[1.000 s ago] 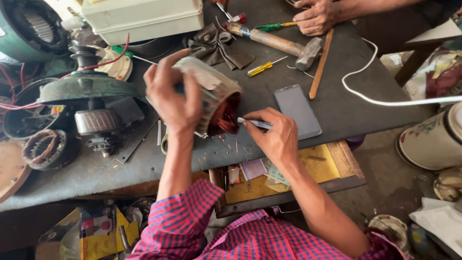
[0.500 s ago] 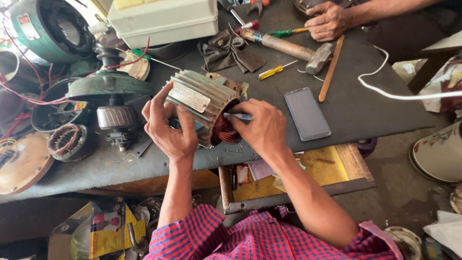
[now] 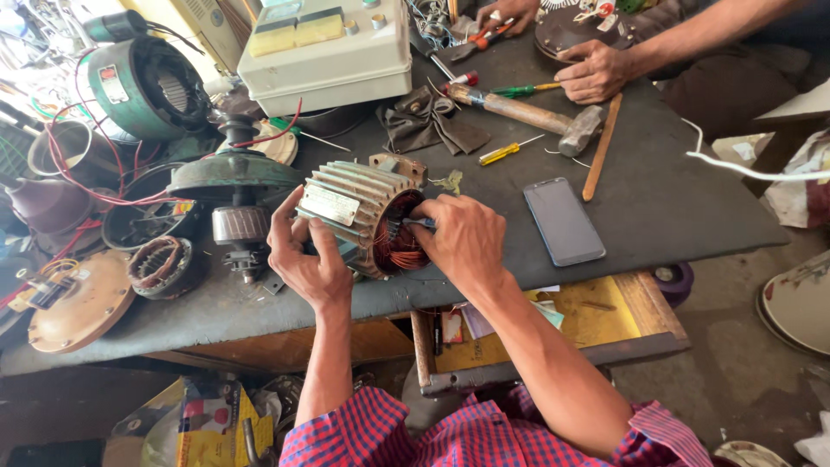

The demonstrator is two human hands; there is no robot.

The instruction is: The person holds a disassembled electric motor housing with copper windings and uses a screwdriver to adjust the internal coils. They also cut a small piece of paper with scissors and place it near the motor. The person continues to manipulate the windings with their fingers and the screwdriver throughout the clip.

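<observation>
A ribbed grey motor stator [image 3: 359, 212] with copper windings [image 3: 398, 242] lies on its side on the dark workbench [image 3: 657, 207]. My left hand [image 3: 303, 255] grips its finned housing from the near side. My right hand [image 3: 462, 238] holds a small dark tool [image 3: 421, 223] with its tip pushed into the copper windings at the open end.
A smartphone [image 3: 564, 221] lies right of my hands. Behind it are a hammer [image 3: 527, 112], two screwdrivers, a wooden stick and another person's hands [image 3: 592, 73]. A cream control box [image 3: 324, 47], a green motor housing [image 3: 147, 86], a fan motor and a small stator [image 3: 160, 264] stand left. A drawer hangs open below.
The stator has been turned so its open end faces my right hand more squarely. My right hand has pushed the tool further into the windings. My view has shifted right.
</observation>
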